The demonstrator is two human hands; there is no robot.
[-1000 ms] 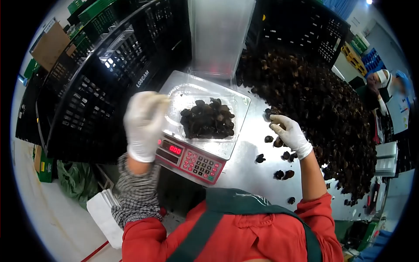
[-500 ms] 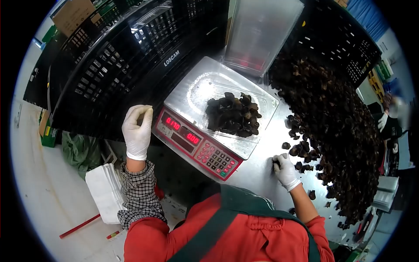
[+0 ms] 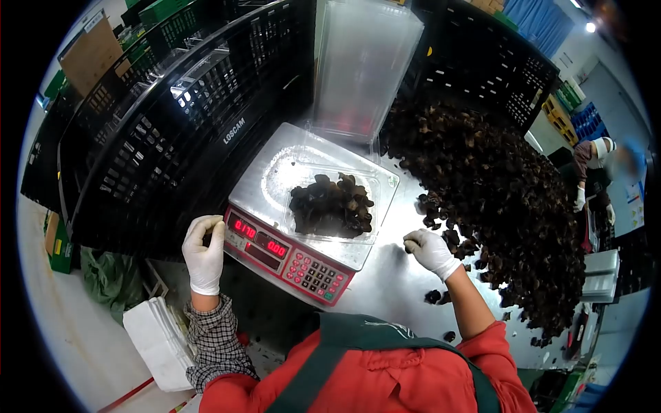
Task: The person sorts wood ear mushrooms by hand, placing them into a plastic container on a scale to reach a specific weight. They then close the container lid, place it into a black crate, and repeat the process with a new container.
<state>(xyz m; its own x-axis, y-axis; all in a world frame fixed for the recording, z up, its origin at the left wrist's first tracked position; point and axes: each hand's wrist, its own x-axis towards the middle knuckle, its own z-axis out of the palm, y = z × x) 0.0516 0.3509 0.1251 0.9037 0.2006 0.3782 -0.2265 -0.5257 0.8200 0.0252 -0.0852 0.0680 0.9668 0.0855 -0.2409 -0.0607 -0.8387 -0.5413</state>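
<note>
A digital scale with a red keypad panel reads 0.170 and 0.00. On its metal plate is a clear plastic tray holding a heap of dark wood ear mushrooms. My left hand, in a white glove, is beside the scale's left front corner, thumb and fingers pinched together with nothing visible in them. To the right of the scale, my gloved right hand is closed over the metal table, with a small dark wood ear mushroom piece showing at its fingertips.
A large pile of wood ear mushrooms spreads over the metal table on the right. Stacked clear trays stand behind the scale. Black crates wall the left and back. Another person with gloved hands is at far right.
The view has shifted, so the scale and pile appear further left and lower. My right hand has moved up nearer the scale with the dark piece. The scale reading is the same.
</note>
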